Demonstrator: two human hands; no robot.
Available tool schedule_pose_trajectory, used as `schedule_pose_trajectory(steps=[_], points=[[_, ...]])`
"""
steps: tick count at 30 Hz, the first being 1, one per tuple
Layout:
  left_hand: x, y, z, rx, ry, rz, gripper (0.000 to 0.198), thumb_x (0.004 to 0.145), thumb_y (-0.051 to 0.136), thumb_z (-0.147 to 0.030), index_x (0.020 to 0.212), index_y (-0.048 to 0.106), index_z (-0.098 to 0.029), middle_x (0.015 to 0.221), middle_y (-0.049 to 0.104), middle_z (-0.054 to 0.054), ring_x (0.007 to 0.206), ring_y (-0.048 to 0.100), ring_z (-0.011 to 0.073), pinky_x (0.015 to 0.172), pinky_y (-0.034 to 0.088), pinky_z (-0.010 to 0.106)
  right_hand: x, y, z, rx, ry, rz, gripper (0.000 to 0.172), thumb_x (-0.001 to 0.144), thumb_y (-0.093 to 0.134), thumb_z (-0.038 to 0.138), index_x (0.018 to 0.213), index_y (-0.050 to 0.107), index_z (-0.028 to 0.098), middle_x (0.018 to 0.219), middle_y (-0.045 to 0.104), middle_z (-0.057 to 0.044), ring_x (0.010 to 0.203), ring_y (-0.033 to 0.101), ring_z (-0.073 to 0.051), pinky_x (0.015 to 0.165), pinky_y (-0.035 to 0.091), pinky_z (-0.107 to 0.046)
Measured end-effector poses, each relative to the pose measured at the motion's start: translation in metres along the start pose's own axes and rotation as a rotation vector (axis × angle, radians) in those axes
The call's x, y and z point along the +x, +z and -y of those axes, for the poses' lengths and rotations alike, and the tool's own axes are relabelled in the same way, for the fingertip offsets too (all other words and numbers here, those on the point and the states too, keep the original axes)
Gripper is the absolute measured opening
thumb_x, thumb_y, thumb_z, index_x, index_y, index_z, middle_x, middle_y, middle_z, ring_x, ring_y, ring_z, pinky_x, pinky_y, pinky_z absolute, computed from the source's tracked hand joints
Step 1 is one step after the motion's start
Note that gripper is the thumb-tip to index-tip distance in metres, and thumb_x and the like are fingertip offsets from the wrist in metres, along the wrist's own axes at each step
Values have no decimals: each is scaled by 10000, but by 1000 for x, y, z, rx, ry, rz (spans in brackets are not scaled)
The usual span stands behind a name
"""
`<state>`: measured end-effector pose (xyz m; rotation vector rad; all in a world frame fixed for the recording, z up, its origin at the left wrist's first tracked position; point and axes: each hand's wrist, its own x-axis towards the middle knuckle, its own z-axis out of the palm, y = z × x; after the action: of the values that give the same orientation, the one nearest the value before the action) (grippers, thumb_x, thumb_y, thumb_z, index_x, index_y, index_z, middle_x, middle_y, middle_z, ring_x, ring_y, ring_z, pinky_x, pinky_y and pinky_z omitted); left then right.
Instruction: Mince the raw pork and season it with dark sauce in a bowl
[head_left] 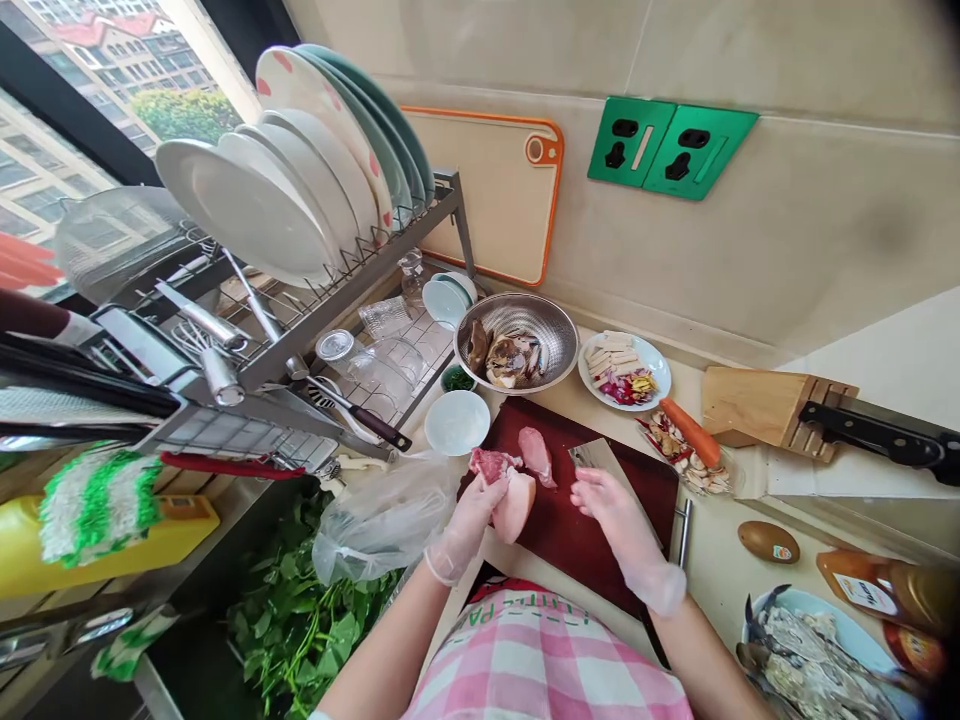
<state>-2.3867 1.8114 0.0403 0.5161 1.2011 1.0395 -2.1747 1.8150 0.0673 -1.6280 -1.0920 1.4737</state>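
Note:
Both my hands wear thin clear gloves over a dark red cutting board [592,535]. My left hand [474,510] is closed on a pale pink piece of raw meat [514,505] at the board's left edge. Two more pieces of raw meat [536,455] lie just beyond it on the board. My right hand [604,500] hovers over the board with fingers loosely curled and nothing in them, right beside a cleaver blade [596,455] that lies flat on the board.
A steel colander [555,335] with food scraps and a white plate of cut ingredients [656,365] stand behind the board. A carrot [690,430], knife block [780,410], kiwi [769,540] and plate of crabs [810,650] sit at right. Dish rack [315,310], plastic bag [382,515] and sink greens [300,620] at left.

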Motion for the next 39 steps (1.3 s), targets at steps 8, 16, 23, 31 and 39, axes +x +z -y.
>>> schedule_pose_trajectory(steps=[8,16,23,31,39], points=[[-15,-1,16,-40,-148,-48,607,658,757,-434,1187,581,-195,960,675,60,778,616,182,615,465,248,-67,-59,-114,-795,-60,-217,412,806,522,372,1164,535,167,1105,631,-133,1019,604,-273,870,469,-402],[-24,-10,21,-105,-108,-45,524,626,792,-231,1117,610,-209,1019,688,39,831,658,175,682,523,238,-67,-42,-100,-876,-90,-241,475,802,443,183,1276,440,152,1095,632,-139,970,625,-262,821,485,-390],[-23,-9,21,-289,-196,-144,406,725,681,-136,1118,589,-179,911,719,38,722,696,155,641,560,226,-105,-53,-91,-86,121,-224,546,772,492,454,1255,416,213,721,611,16,590,603,-175,508,481,-293],[-30,4,34,-483,-358,-18,426,797,572,-124,1220,534,-153,947,723,83,871,699,208,659,580,241,-138,-71,-105,169,253,-170,692,653,607,509,1228,395,188,634,529,63,445,453,-107,438,380,-256],[-18,-1,7,-284,-15,-76,424,717,692,-213,1129,597,-244,1044,692,28,905,670,179,755,546,242,-140,-87,-121,99,223,-137,587,719,563,490,1234,464,225,723,621,22,480,534,-136,461,439,-276]])
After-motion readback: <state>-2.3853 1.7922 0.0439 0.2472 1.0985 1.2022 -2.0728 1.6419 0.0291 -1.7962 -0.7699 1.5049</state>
